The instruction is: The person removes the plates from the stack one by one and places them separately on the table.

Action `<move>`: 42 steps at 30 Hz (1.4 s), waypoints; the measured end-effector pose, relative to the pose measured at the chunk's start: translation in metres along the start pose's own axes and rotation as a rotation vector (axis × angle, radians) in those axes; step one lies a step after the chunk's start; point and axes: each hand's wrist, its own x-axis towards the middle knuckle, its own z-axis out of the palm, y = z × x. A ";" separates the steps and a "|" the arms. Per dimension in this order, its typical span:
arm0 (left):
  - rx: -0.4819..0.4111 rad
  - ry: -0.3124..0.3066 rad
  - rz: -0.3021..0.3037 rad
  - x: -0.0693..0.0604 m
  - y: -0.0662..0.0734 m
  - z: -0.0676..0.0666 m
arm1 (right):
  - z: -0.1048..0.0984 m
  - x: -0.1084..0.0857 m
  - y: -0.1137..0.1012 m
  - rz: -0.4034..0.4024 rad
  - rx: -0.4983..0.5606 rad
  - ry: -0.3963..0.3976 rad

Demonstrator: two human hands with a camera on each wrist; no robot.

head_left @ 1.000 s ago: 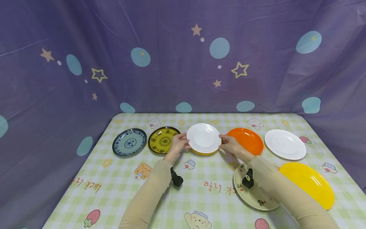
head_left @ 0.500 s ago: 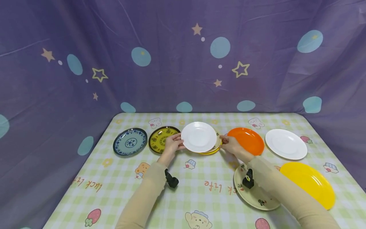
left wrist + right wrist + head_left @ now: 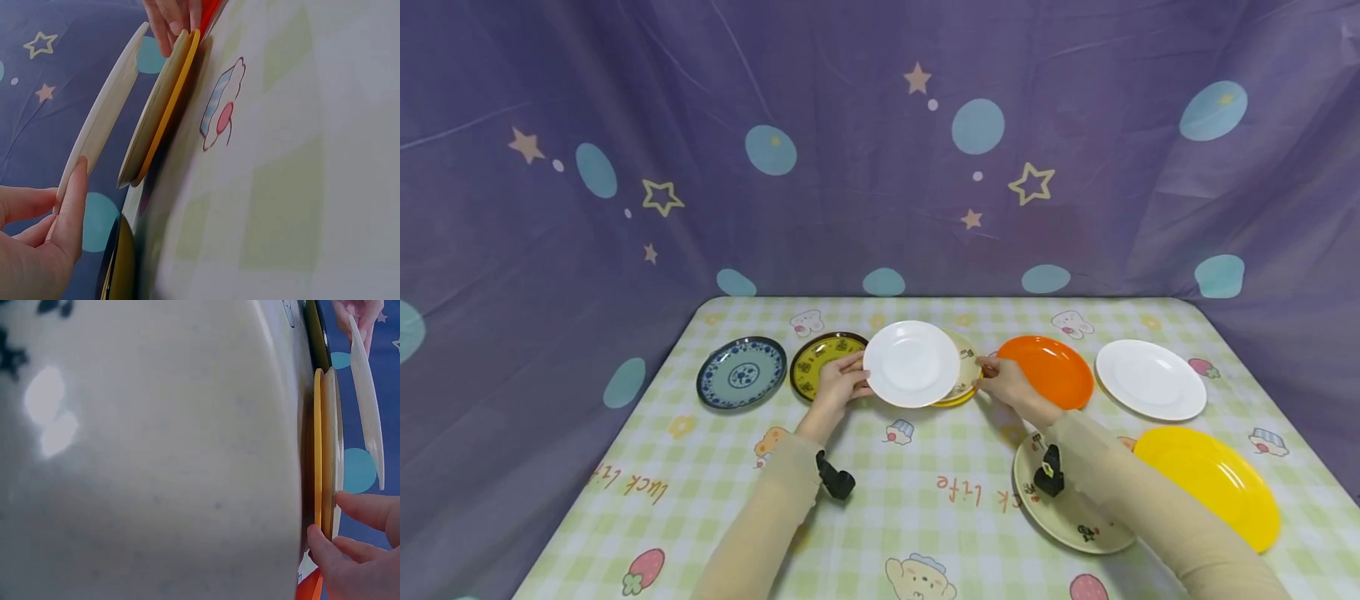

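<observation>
In the head view my left hand (image 3: 837,385) pinches the left rim of a small white plate (image 3: 912,364) between thumb and fingers. That plate is tilted and held apart above two stacked plates, as the left wrist view shows. The stack is a cream patterned plate (image 3: 967,358) over a small yellow plate (image 3: 957,402); the white plate hides much of both from above. My right hand (image 3: 1007,383) pinches the stack's right rim, with fingertips on both plates in the right wrist view. A shadow lies beneath the stack in the left wrist view.
Left of the stack lie a blue floral plate (image 3: 742,374) and a dark-rimmed olive plate (image 3: 808,367). To the right are an orange plate (image 3: 1052,371), a larger white plate (image 3: 1150,379) and a large yellow plate (image 3: 1217,483). Another cream plate (image 3: 1067,517) lies under my right forearm.
My left hand has moved left with the small white plate, uncovering part of the cream plate and the yellow plate's edge. The right hand keeps its place at the stack's rim.
</observation>
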 end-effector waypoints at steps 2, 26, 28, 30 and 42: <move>0.000 0.002 0.007 -0.001 0.000 -0.004 | 0.000 -0.001 0.000 -0.007 0.002 0.000; 0.018 0.045 0.002 -0.021 0.010 -0.056 | -0.001 0.000 -0.003 0.020 -0.006 0.004; 0.035 0.048 0.001 -0.023 0.011 -0.060 | -0.001 0.000 -0.003 0.024 -0.009 0.002; 0.051 0.052 -0.001 -0.024 0.012 -0.065 | -0.001 0.000 -0.003 0.028 -0.003 0.003; 0.116 0.068 -0.016 -0.032 0.014 -0.091 | -0.001 -0.001 -0.003 0.014 -0.026 0.013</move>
